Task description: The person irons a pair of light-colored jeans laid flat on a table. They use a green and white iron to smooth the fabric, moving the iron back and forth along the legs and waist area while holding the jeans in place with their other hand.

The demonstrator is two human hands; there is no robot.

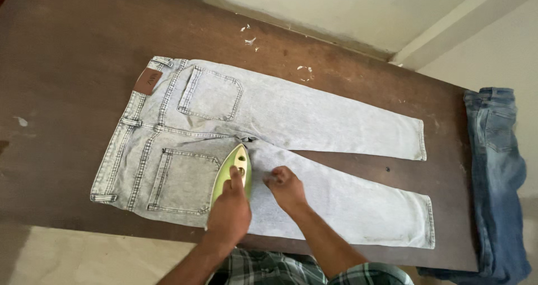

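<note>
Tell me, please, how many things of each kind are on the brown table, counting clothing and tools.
Pale grey jeans, spread flat: 1
Darker blue jeans, draped over the table end: 1
Green iron, under the left hand, with the right hand pressing the pale jeans beside it: 1
Total: 3

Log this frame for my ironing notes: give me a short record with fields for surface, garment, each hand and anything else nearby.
surface: brown wooden table
garment: pale grey jeans, spread flat, back pockets up
left hand: left hand grips a green iron on the jeans' seat
right hand: right hand presses the near leg beside the iron
nearby: blue jeans hanging over the table's right end
</note>
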